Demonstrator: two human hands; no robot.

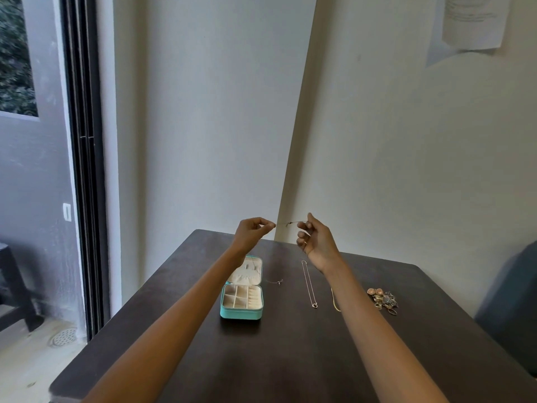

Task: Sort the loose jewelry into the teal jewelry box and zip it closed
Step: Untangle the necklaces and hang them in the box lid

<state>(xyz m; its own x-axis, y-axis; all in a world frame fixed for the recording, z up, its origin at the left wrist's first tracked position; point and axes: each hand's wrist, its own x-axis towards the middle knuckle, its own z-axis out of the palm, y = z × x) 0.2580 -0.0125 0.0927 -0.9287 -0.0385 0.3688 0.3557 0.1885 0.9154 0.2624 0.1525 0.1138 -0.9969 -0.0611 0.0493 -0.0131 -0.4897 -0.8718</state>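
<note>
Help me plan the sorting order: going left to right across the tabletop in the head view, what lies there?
Teal jewelry box, open → small chain with pendant → long necklace → gold chain, partly behind the right forearm → heap of mixed jewelry.

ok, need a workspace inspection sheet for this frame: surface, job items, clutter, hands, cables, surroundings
Surface: dark wooden table set into a wall corner.
Job's things: teal jewelry box open, lid laid back, tray compartments look empty; thin chain held in the air; pendant necklace, gold chain, small necklace and jewelry pile on the table.
Clutter: nothing seen.
Grippers: left hand and right hand each pinch an end of the thin chain.
Cables: nothing seen.
Surroundings: sliding glass door left, paper on the wall.
</note>
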